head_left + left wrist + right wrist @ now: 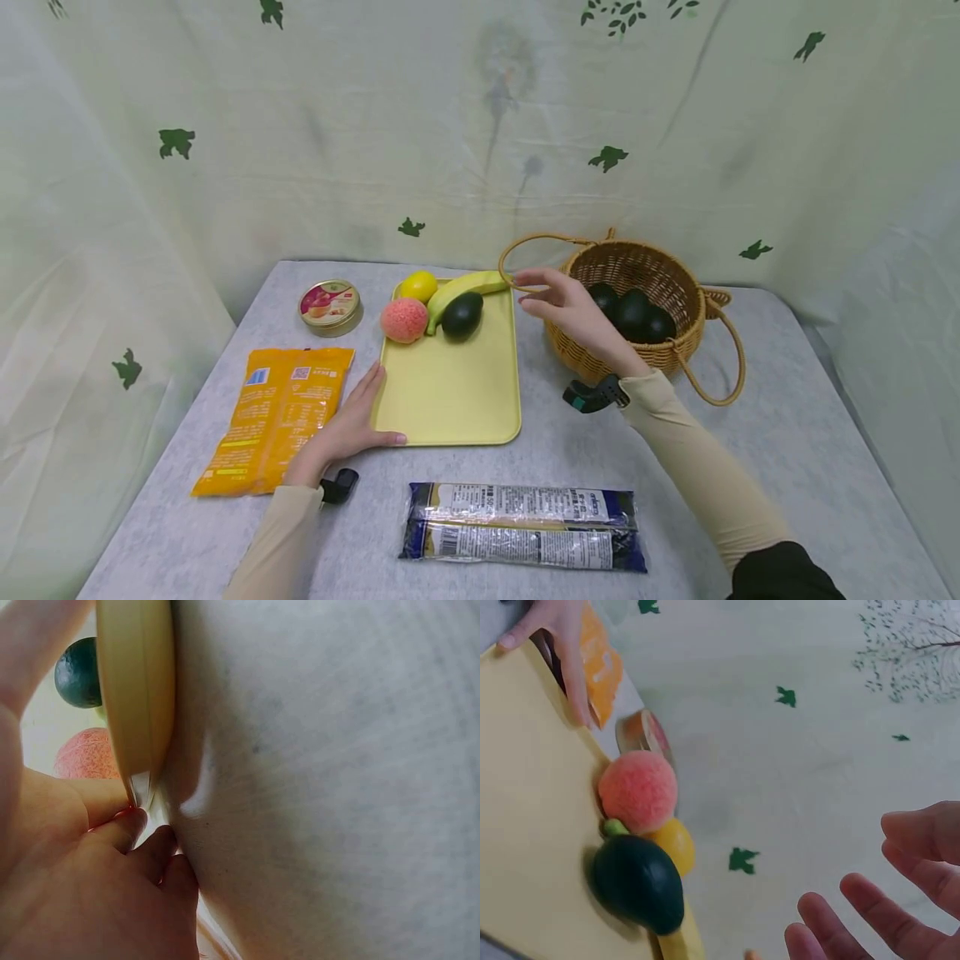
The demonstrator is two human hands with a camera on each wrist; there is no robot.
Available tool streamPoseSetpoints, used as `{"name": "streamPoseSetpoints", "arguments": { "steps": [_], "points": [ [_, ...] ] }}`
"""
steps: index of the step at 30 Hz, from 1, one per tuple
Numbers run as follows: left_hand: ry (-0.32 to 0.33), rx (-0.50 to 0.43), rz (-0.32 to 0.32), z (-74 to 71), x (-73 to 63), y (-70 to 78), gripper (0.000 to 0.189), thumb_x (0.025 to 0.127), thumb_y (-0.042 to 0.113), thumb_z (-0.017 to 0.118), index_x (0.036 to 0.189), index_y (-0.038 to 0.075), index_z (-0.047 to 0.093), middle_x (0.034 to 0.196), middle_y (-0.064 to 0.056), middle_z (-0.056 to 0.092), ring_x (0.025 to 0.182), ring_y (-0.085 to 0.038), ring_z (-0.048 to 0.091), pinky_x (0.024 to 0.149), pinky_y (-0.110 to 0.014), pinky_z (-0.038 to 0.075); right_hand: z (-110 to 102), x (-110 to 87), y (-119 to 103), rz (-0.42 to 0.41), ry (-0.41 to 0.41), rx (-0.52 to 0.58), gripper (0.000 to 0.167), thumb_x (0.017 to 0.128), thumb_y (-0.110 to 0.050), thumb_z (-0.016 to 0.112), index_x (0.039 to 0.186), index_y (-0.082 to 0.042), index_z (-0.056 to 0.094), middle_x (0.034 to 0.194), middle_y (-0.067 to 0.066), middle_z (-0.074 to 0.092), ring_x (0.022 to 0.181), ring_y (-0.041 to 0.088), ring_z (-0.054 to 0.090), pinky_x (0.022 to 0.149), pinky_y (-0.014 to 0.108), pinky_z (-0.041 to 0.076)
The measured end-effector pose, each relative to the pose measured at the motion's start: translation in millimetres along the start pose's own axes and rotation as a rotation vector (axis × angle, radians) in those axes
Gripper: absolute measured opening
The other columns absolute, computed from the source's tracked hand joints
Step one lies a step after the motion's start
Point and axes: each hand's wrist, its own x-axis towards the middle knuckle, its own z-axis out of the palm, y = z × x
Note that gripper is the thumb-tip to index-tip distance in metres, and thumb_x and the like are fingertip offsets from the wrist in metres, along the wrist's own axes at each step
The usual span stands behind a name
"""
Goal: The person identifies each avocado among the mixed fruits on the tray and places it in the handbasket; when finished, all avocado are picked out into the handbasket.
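My left hand (347, 432) rests at the near left corner of a yellow tray (450, 396). Its fingers lie along the left edge, its thumb against the near edge; the left wrist view shows the fingertips at the rim. On the far part of the tray sit a dark avocado (462, 317), a pink peach (404, 321), a lemon (418, 287) and a banana (468, 287). Holding nothing, my right hand (572, 315) hovers between the tray and a wicker basket (581, 360), fingers loosely bent. Several dark avocados (633, 315) lie inside the basket.
An orange packet (281, 417) lies left of the tray, with a round tin (330, 307) behind it. Two long blue-and-clear packages (525, 525) lie side by side at the front. The basket's handles (738, 358) stick out on both sides. A leaf-print curtain (465, 125) hangs behind.
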Motion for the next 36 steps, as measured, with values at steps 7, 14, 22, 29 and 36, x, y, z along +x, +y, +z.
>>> {"name": "streamPoseSetpoints", "arguments": {
  "steps": [7, 14, 22, 29, 36],
  "points": [
    [-0.003, -0.005, -0.009, -0.5, -0.7, 1.7, 0.121, 0.072, 0.041, 0.083, 0.149, -0.009, 0.005, 0.157, -0.023, -0.002, 0.142, -0.04, 0.004, 0.112, -0.055, 0.01, 29, 21.5, 7, 0.017, -0.046, -0.004, 0.04, 0.097, -0.016, 0.058, 0.136, -0.01, 0.05, 0.134, 0.007, 0.05, 0.113, 0.026, 0.053, 0.093, 0.04, 0.046],
    [-0.008, -0.011, -0.01, -0.1, -1.0, 1.8, 0.12, 0.072, 0.04, 0.083, 0.149, -0.009, 0.005, 0.157, -0.023, -0.002, 0.142, -0.04, 0.003, 0.112, -0.055, 0.009, 41, 39.6, 26, 0.033, -0.045, -0.06, 0.042, 0.096, -0.016, 0.059, 0.136, -0.008, 0.048, 0.136, 0.016, 0.048, 0.111, 0.027, 0.054, 0.091, 0.039, 0.047],
    [0.0, -0.009, -0.004, 0.1, -0.7, 1.6, 0.12, 0.072, 0.039, 0.083, 0.149, -0.009, 0.005, 0.157, -0.023, -0.002, 0.142, -0.04, 0.004, 0.112, -0.055, 0.01, 48, 54.1, 55, 0.102, -0.104, -0.074, 0.055, 0.096, -0.022, 0.06, 0.146, -0.013, 0.039, 0.149, 0.009, 0.034, 0.123, 0.037, 0.044, 0.099, 0.047, 0.041],
    [0.001, 0.0, -0.005, 0.1, -0.6, 2.0, 0.12, 0.072, 0.04, 0.083, 0.149, -0.009, 0.005, 0.157, -0.023, -0.002, 0.142, -0.04, 0.004, 0.112, -0.055, 0.01, 59, 63.9, 71, 0.1, -0.142, -0.115, 0.063, 0.094, -0.023, 0.062, 0.149, -0.012, 0.033, 0.154, 0.006, 0.025, 0.135, 0.034, 0.031, 0.106, 0.05, 0.032],
    [-0.002, 0.003, -0.018, -0.9, -1.3, 3.2, 0.12, 0.072, 0.041, 0.083, 0.149, -0.008, 0.004, 0.157, -0.023, -0.002, 0.142, -0.041, 0.004, 0.112, -0.056, 0.01, 76, 75.3, 80, 0.115, -0.075, -0.195, 0.064, 0.09, -0.024, 0.068, 0.146, -0.011, 0.039, 0.155, 0.016, 0.018, 0.14, 0.029, 0.022, 0.107, 0.047, 0.032]
  ]
}}
